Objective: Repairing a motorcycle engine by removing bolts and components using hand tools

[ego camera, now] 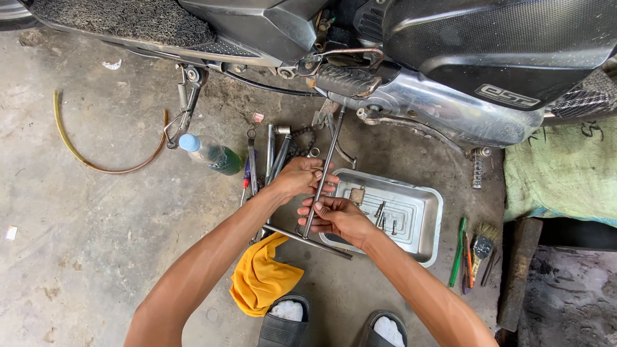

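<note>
One scooter stands on a stained concrete floor above one steel tray, one yellow rag and one green-filled bottle. Two hands grip one T-handle wrench upright beside the tray: left hand higher, right hand lower.

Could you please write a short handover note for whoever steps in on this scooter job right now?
Left hand: gripping the shaft of the long T-handle wrench, higher up.
Right hand: gripping the same shaft lower, near the crossbar.
The wrench tip reaches up to the scooter's underside, near the footpeg.
Metal tray beside the right hand holds a few bolts and small parts, so some are already out.
Spare wrenches, bottle and yellow rag lie to the left.
Left: the fastener under the wrench.
</note>
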